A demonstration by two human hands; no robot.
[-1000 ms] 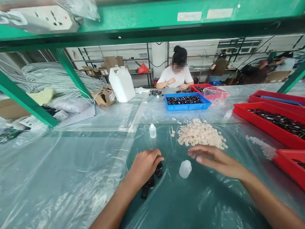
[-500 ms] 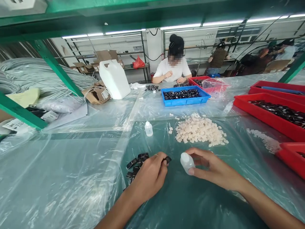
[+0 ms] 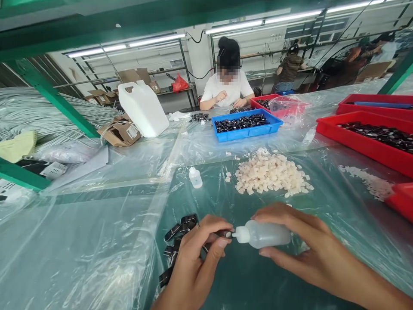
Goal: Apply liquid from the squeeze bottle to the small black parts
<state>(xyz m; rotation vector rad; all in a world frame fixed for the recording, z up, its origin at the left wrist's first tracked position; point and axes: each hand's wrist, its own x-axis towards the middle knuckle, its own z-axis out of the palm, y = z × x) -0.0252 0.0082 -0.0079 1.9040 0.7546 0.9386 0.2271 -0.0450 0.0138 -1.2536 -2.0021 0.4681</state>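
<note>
My left hand (image 3: pixel 204 254) pinches a small black plastic part (image 3: pixel 222 234), with a pale spot showing at its end. In my right hand (image 3: pixel 300 241) is a translucent squeeze bottle (image 3: pixel 269 234), tipped on its side. Its narrow nozzle points left and sits right at the end of the black part; whether they touch I cannot tell. Several similar black parts (image 3: pixel 172 231) lie beside and partly behind my left hand. A second small bottle (image 3: pixel 195 178) stands farther back, and a heap of cream-coloured pieces (image 3: pixel 272 173) lies beyond my right hand.
A blue tray (image 3: pixel 248 132) and a long red tray (image 3: pixel 364 140) hold black parts. At the left are a white jug (image 3: pixel 143 110), a torn cardboard box (image 3: pixel 119 131) and a green post (image 3: pixel 58 101). Across the table sits a person (image 3: pixel 227 88). Clear plastic sheeting covers the table.
My right hand has tipped the bottle from near upright onto its side and brought its nozzle to the black part. My left hand has turned that part toward the bottle. The view has shifted slightly.
</note>
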